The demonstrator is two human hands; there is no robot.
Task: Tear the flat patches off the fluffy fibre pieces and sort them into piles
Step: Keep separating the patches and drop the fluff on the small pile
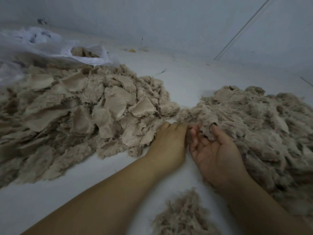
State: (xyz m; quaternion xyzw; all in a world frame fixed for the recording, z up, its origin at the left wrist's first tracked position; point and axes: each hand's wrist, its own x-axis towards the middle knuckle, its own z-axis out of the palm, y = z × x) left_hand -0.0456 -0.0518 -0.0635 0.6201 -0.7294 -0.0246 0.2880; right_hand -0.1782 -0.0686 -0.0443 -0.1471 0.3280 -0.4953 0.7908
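No readable text, labels, brands, numbers or signs anywhere.

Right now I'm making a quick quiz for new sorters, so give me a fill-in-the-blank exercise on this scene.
1. The pile showing the most flat patches lies on the person's ____ side.
2. The right hand lies with its palm facing ____.
3. The plastic bag sits at the far ____ of the floor.
4. The smallest fibre pile lies ____ the two forearms.

Missing words: left; up; left; between
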